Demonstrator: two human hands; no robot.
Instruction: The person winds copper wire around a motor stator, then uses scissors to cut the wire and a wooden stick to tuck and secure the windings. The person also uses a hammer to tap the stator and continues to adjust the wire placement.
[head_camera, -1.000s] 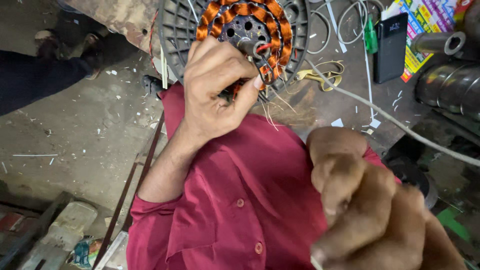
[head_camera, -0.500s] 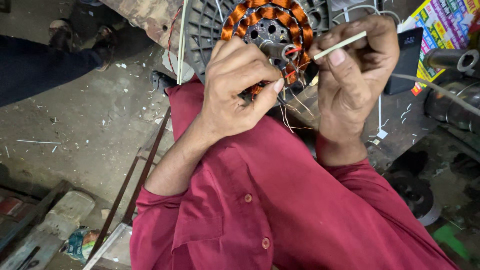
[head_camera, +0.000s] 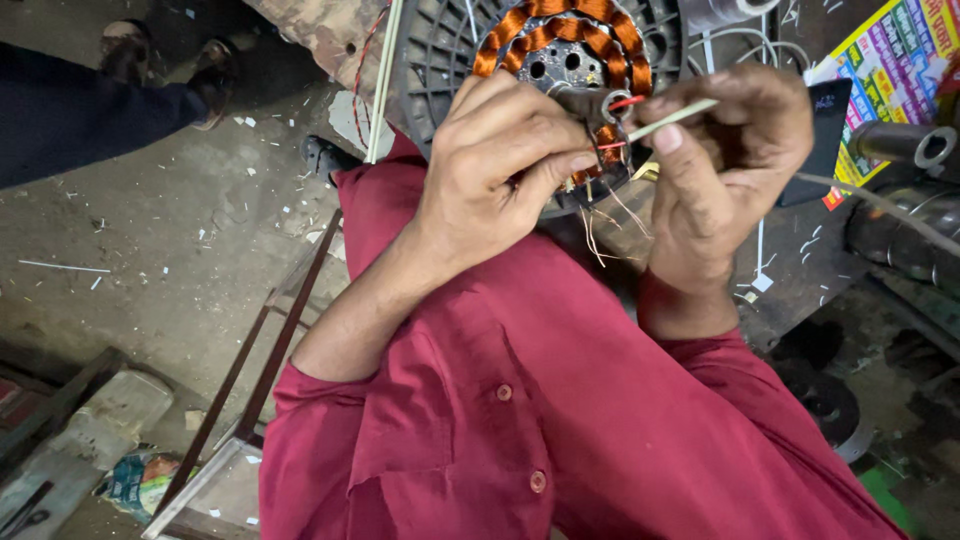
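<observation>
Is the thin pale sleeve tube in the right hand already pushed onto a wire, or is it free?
Cannot tell. The right hand pinches the tube; its tip meets the copper coils.

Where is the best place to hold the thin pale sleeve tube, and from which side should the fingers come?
Grip the pale sleeve tube near its right end, coming from the right as the right hand does. It lies nearly level, its left tip at the copper windings, where the left hand crowds that side.

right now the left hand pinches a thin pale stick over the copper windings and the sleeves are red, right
Not quite: the head view shows the right hand pinching the thin pale stick over the copper windings. The left hand grips the winding's lower edge. The sleeves are red.
</observation>
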